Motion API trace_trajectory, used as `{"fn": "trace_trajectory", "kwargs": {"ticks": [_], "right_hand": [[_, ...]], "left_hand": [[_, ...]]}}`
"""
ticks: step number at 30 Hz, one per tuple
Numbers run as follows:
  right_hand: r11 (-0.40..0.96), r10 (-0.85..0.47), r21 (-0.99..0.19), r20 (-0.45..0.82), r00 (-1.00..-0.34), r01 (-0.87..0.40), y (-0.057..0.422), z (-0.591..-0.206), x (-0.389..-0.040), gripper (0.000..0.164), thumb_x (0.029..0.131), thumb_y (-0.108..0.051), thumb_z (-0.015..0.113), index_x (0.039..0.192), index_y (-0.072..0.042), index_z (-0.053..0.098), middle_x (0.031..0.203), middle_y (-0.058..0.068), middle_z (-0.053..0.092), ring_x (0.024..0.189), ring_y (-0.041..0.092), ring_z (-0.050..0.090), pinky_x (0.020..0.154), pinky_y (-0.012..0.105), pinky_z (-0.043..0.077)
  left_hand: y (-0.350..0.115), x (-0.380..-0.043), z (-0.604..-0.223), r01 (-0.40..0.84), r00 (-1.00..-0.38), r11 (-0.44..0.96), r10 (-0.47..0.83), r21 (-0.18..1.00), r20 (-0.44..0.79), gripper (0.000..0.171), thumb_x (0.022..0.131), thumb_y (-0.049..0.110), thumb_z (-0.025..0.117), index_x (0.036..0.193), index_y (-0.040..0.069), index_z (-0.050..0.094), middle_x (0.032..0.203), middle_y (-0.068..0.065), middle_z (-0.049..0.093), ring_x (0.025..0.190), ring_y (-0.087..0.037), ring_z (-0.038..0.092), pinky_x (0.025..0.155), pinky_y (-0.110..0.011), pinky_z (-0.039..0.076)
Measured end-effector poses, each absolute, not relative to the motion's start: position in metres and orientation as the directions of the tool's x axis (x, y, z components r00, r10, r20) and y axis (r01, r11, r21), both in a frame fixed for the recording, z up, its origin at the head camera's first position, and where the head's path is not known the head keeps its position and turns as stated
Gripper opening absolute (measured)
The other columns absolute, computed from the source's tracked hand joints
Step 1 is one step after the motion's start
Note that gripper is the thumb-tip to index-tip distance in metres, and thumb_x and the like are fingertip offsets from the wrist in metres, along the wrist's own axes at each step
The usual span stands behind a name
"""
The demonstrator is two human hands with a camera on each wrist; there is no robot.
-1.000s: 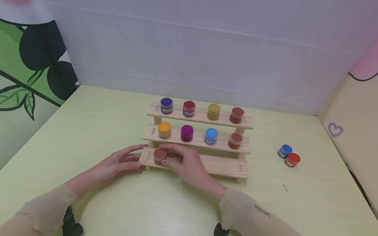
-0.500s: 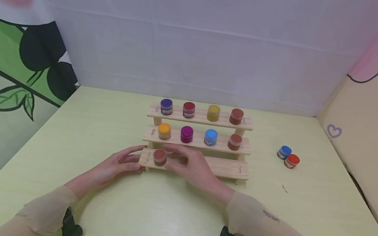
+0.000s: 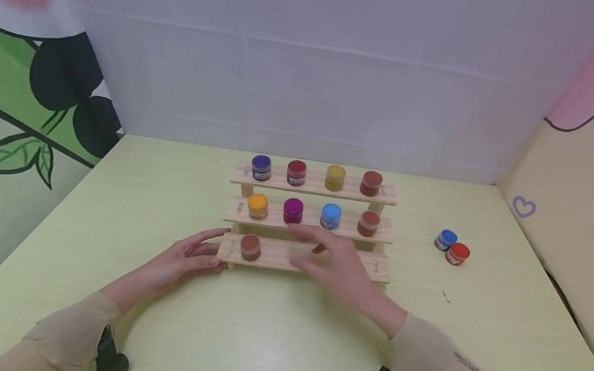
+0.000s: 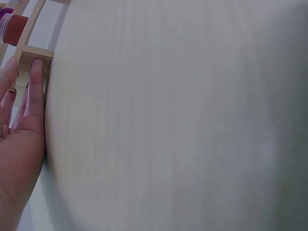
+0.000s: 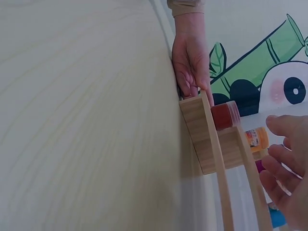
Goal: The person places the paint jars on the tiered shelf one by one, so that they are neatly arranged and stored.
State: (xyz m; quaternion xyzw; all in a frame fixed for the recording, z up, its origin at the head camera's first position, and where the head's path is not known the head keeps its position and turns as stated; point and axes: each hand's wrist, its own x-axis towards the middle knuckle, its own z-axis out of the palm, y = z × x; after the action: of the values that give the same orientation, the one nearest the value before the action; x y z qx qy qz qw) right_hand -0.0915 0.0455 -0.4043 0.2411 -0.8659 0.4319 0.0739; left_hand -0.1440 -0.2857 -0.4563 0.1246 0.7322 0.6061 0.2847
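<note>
A three-tier wooden display rack [image 3: 343,262] stands mid-table. At the left end of its lowest tier, the left hand [image 3: 185,262] grips the rack between thumb and fingers. Near that end a brown-lidded paint jar [image 3: 251,247] sits upright. Over the middle of the same tier hovers the right hand [image 3: 339,267], fingers apart and holding nothing; its fingertips are blurred. In the right wrist view, the brown jar [image 5: 224,115] stands beside the left hand [image 5: 190,57], and the right hand [image 5: 288,163] shows loosely spread fingers.
Jars stand on the upper tiers, among them an orange jar [image 3: 257,206], a purple jar [image 3: 293,211] and a light-blue jar [image 3: 330,216]. A blue jar [image 3: 446,240] and a red jar [image 3: 458,254] sit together on the table [image 3: 275,341] at right.
The right hand has let go of the brown jar on the lowest tier and moved to the right. The left hand has stayed at the rack's end.
</note>
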Motion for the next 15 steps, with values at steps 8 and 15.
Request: {"fn": "trace_trajectory", "kwargs": {"ticks": [8, 15], "right_hand": [[0.481, -0.327, -0.625, 0.523, -0.787, -0.615, 0.072, -0.390, -0.085, 0.051, 0.083, -0.013, 0.079, 0.131, -0.014, 0.062, 0.130, 0.002, 0.068, 0.117, 0.017, 0.064, 0.087, 0.036, 0.057], [0.517, -0.336, -0.496, 0.632, -0.698, -0.698, 0.101, -0.384, -0.084, 0.057, 0.077, -0.003, 0.082, 0.130, -0.010, 0.063, 0.128, 0.005, 0.068, 0.108, 0.017, 0.065, 0.084, 0.023, 0.055]], "left_hand": [[-0.287, -0.143, -0.455, -0.163, -0.810, 0.238, 0.522, 0.958, -0.268, 0.072, 0.098, 0.024, 0.062, 0.158, 0.020, 0.022, 0.158, -0.020, 0.036, 0.130, -0.015, 0.057, 0.100, -0.023, 0.050], [-0.287, -0.143, -0.457, -0.156, -0.807, 0.215, 0.535, 0.964, -0.249, 0.073, 0.098, 0.022, 0.062, 0.158, 0.017, 0.020, 0.158, -0.023, 0.034, 0.125, -0.008, 0.059, 0.100, -0.023, 0.050]]}}
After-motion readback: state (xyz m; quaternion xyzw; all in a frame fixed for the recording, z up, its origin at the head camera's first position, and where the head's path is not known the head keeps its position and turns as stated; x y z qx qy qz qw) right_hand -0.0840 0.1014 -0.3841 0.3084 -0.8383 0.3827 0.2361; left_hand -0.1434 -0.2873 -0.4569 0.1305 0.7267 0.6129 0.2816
